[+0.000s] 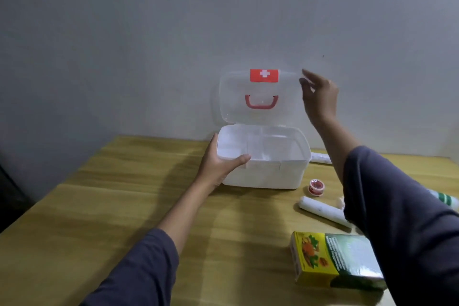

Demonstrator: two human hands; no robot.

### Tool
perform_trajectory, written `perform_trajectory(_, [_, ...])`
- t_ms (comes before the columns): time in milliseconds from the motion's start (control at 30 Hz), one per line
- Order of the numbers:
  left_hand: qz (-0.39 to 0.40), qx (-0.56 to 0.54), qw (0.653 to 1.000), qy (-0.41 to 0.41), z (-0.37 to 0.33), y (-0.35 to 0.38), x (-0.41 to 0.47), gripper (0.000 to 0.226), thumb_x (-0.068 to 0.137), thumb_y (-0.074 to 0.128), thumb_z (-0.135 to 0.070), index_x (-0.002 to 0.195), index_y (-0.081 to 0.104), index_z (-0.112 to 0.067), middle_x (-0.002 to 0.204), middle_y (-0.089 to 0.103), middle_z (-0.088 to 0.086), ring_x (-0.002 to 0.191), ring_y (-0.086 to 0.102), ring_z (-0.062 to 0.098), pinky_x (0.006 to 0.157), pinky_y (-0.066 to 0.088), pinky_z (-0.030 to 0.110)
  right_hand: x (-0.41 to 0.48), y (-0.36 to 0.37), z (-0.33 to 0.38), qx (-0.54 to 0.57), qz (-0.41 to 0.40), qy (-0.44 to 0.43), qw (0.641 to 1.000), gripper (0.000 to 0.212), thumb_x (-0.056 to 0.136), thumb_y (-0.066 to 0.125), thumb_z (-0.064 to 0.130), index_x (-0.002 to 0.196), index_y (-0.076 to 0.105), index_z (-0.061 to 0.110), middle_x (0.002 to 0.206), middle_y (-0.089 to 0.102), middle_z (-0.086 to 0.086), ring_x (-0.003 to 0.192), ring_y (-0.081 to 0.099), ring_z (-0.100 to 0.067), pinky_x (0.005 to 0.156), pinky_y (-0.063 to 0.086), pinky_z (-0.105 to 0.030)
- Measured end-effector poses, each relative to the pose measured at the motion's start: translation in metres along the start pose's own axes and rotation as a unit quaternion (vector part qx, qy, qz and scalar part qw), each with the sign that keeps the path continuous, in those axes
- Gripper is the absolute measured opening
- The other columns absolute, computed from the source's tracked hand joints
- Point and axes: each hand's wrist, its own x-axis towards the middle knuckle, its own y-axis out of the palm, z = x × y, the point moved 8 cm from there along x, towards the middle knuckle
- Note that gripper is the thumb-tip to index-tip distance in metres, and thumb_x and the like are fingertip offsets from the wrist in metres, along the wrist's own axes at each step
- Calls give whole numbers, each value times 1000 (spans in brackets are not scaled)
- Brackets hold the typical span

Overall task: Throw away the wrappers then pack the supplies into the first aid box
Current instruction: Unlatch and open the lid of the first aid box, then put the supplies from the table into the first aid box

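Note:
The white first aid box (pixel 278 176) stands open at the back of the wooden table, against the wall. Its clear lid (pixel 236 104), with a red cross label and a red handle, stands upright. My left hand (pixel 218 164) grips the box's front left corner, thumb over the rim. At the lid's upper right corner my right hand (pixel 318 94) pinches the edge. To the right of the box lie a small red tape roll (pixel 315 187), a white bandage roll (pixel 323 211), another white roll (pixel 320 157) behind the box, and a yellow-green carton (pixel 332 258).
A white bottle with green stripes (pixel 447 199) shows past my right sleeve at the right edge. A small pale item (pixel 341 202) lies half hidden by the sleeve. The wall stands directly behind the box. The table's left edge runs diagonally at the lower left.

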Motion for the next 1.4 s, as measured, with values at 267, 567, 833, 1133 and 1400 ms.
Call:
perform_trajectory(267, [-23,-1,1000,13,-2,-4,-10,75,58,84,-44,125,54,-29,124,63,-9,120,57,11,104,46,43,-28,20,-73,60,55,153,985,36,83,52,1,118,62,5,78,62,-10,73,52,-17,82,54,-42])
perform_trajectory(567, [-43,19,999,6,-5,-20,-30,87,49,87,-53,126,51,-35,127,59,-14,123,53,9,104,45,39,-49,33,-54,42,81,155,984,37,86,48,1,121,59,3,83,62,-9,77,53,-16,78,51,-28])
perform_trajectory(833, [-46,33,998,-28,-12,8,-71,107,35,85,-68,130,47,-34,131,56,-10,124,52,13,103,46,42,-107,-44,-9,-67,156,124,978,40,87,51,6,126,51,1,118,63,-24,114,57,-33,99,42,-35])
perform_trajectory(1133, [-62,84,992,-67,-8,14,-72,95,63,87,-34,141,36,-12,143,42,6,132,43,22,98,38,26,-201,-93,-2,-129,196,68,970,36,87,60,20,121,57,8,123,64,-12,110,61,-28,93,45,-33])
perform_trajectory(1400, [-119,108,984,-74,-25,-19,-42,92,71,82,-33,143,31,-6,147,37,11,135,39,26,96,35,25,-245,-88,18,-147,360,-23,921,51,84,58,46,128,52,22,130,55,9,123,46,-7,92,35,-24])
